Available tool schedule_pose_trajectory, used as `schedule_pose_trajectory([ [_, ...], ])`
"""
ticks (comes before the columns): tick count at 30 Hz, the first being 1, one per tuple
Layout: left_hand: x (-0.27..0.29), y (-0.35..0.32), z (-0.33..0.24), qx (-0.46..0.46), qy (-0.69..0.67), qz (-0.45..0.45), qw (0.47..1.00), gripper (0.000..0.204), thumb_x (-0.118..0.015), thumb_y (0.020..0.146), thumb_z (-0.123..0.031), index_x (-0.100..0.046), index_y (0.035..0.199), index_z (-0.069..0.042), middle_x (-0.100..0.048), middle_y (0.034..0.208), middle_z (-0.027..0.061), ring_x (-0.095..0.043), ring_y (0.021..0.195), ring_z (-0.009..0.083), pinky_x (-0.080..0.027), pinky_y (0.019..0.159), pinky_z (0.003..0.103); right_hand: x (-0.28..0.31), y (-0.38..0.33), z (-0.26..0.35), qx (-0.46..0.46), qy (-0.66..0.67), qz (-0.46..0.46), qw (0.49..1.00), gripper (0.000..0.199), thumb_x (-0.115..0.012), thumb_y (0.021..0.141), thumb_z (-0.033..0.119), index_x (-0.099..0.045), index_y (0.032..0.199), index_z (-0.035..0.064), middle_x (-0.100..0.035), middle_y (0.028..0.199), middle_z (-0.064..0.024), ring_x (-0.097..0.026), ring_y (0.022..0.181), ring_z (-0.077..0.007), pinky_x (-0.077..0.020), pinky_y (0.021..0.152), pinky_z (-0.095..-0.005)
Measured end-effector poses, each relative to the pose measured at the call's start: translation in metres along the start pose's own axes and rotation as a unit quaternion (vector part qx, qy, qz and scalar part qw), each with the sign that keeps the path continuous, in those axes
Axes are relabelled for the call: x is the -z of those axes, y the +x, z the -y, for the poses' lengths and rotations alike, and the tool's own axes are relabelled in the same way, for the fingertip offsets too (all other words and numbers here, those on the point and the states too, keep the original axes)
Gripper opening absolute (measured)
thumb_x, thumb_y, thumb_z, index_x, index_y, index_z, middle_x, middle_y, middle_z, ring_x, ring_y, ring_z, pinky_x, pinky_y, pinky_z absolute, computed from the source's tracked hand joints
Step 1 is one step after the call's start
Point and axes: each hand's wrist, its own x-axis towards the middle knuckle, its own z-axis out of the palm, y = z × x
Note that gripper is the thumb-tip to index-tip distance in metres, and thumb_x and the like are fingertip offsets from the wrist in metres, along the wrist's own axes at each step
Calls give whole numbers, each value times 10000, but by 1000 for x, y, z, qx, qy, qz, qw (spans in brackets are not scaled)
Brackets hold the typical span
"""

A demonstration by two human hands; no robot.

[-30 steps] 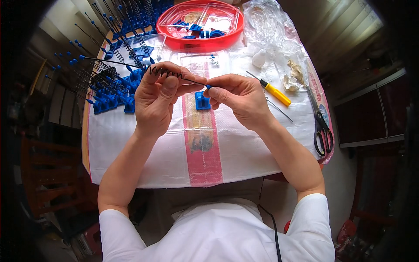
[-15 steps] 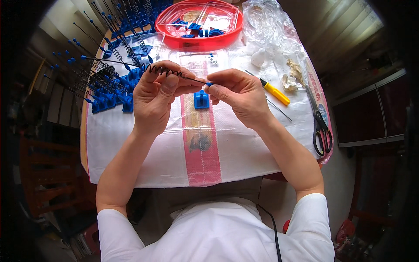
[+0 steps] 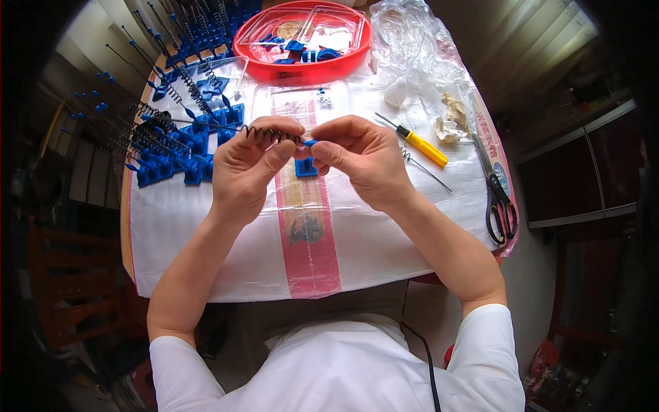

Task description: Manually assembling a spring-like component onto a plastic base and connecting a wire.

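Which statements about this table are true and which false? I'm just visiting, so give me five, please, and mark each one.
1. The left hand's grip is on a black spring. True.
2. The right hand's grip is empty. False: the right hand's grip pinches a small blue piece.
3. The screwdriver has a yellow handle. True.
4. The tub is green. False: the tub is red.
5. The scissors lie to the right of the screwdriver. True.

Black coiled wire [image 3: 258,133], nearly level, blue tip [image 3: 308,143] at right end
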Motion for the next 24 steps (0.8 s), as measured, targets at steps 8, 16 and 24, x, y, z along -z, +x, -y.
schedule_pose_trajectory([
  [8,-5,-4,-2,59,-47,-21,997,217,-649,945,-105,-659,1127,13,-677,1065,105,-653,869,156,-534,792,299,-3,0,-4,-18,29,0,999,200,-712,905,101,-674,1049,-32,-711,871,-93,-650,749,-111,-542,665,-254],
  [16,8,7,-1,-1,-14,-65,998,238,-576,991,-172,-627,1147,1,-678,1034,132,-680,950,226,-567,839,347,20,14,18,100,-262,-126,952,356,-790,847,225,-619,1037,-23,-697,882,-98,-651,763,-127,-542,692,-256],
  [24,15,17,-19,-12,137,-41,990,251,-549,1008,-161,-607,1165,27,-674,968,122,-692,913,214,-592,766,317,122,36,44,27,-525,-245,814,669,-863,743,350,-566,1189,-50,-637,1113,-173,-634,1008,-241,-530,866,-325],
])
